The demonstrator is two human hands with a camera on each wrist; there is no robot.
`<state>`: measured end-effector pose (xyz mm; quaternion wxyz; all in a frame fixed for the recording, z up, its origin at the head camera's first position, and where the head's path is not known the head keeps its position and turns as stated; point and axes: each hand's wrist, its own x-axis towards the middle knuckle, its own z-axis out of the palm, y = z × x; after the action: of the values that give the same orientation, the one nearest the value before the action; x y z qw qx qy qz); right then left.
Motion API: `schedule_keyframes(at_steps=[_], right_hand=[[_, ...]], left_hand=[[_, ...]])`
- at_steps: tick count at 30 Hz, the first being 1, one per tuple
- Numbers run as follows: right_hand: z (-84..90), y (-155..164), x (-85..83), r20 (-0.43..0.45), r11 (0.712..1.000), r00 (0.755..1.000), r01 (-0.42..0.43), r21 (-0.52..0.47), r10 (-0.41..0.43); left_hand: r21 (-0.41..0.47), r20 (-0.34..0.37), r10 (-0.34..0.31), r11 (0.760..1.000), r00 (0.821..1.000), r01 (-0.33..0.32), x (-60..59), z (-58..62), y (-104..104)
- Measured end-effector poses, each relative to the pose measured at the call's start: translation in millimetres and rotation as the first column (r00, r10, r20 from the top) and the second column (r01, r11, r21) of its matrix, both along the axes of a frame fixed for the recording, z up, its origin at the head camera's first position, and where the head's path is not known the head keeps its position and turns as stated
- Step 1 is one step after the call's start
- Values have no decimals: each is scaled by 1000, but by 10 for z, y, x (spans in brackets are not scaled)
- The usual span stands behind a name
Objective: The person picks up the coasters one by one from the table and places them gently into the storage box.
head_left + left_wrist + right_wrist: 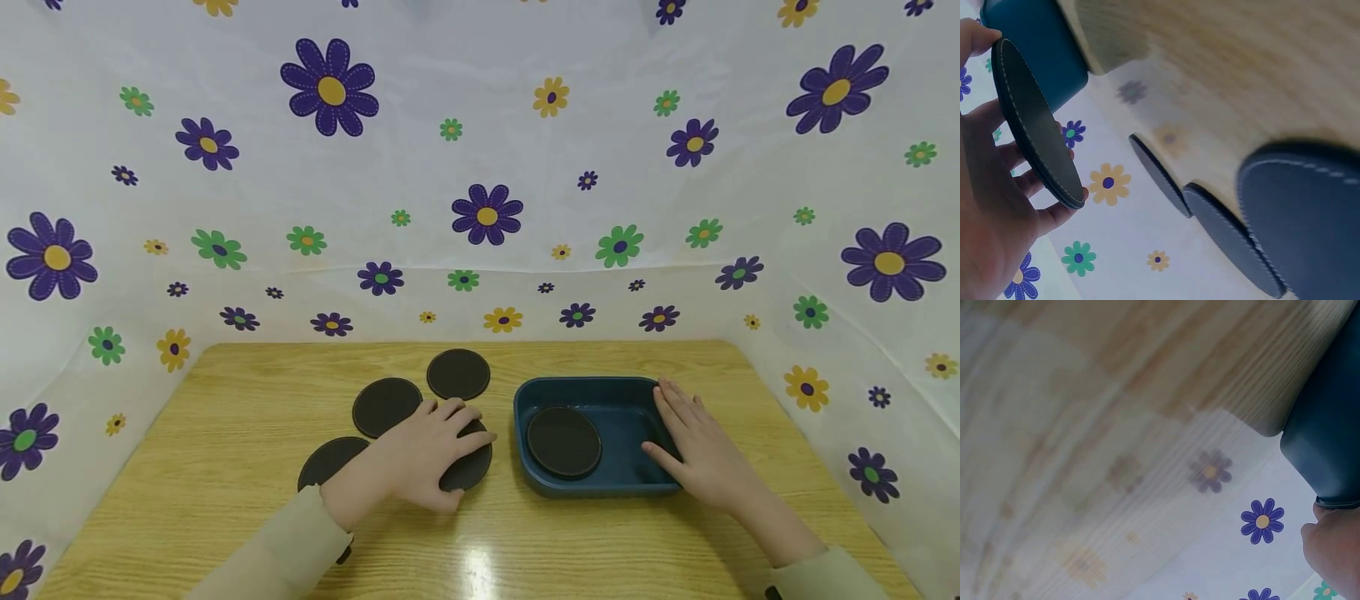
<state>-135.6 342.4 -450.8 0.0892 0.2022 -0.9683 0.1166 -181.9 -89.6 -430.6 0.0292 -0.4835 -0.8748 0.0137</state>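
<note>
My left hand (427,454) grips a round black coaster (471,467) by its edge, thumb on one side and fingers spread round the other. Pale stitching runs along this coaster (1038,128) in the left wrist view, where it stands tilted in the hand. Just right of it is a dark blue rectangular box (600,490) with rounded corners. Another black coaster (564,442) lies inside, at the box's left end. My right hand (701,454) rests along the box's right rim, fingers straight and thumb reaching over the inside. In the right wrist view, the hand (1338,550) shows only partly, at the rim.
Three more black coasters lie on the wooden table (247,417): one at the back (458,374), one beyond the left hand (384,404), and one partly hidden by the left forearm (330,461). A white flower-patterned cloth (405,167) encloses the table's back and sides.
</note>
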Motion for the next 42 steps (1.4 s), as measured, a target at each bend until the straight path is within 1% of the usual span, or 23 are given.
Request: schedule_keyframes(at_steps=[5, 12, 18, 23, 32, 36, 42], right_hand=[[-8, 4, 0, -2, 1000, 1000, 1, 0, -1], [-22, 17, -4, 7, 1000, 1000, 9, -1, -9], [-42, 27, -14, -14, 1000, 1000, 0, 3, 0], [-41, 24, -12, -9, 1000, 1000, 2, 3, -2], [-43, 10, -20, -12, 1000, 1000, -3, 6, 3], [-38, 5, -17, -2, 1000, 1000, 4, 0, -4], [-35, 4, -7, -15, 1000, 1000, 8, -5, -8]], left_hand=[[12, -42, -20, 1000, 999, 20, -46, 69, 117], [18, -40, -33, 999, 999, 33, -113, 181, 324], [14, -63, -57, 998, 996, 58, -178, 226, 530], [15, -77, -64, 998, 995, 65, -203, 263, 685], [-16, -48, -74, 997, 996, 73, -261, 264, 923], [-15, -38, -80, 997, 996, 79, -280, 243, 1032], [-18, -65, -91, 996, 994, 90, -306, 175, 1243]])
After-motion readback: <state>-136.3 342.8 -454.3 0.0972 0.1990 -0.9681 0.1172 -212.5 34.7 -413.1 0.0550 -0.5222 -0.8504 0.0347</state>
